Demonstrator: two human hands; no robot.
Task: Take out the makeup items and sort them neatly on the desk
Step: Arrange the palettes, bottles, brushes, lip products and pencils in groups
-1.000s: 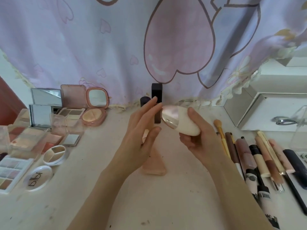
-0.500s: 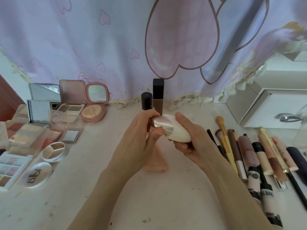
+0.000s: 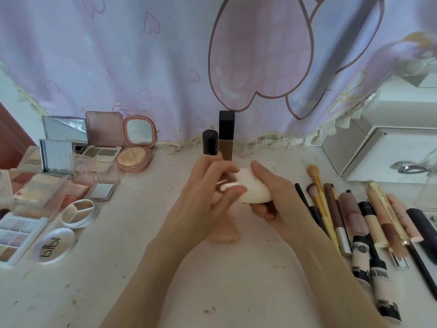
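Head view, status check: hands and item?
Both hands on white egg-shaped case: right hand grips body, left hand pinches rose-gold end. Pink item lies beneath.

- Backdrop: lilac curtain, small heart print, one large pink heart outline; frilled cream hem meets the counter.
- Counter: pale, scuffed, speckled.
- Right: white drawer unit.
- Far left: reddish-brown panel.
- Light: soft, diffuse.

round clear lid: "bibi", upside down | tubes: "BOOG", partly legible
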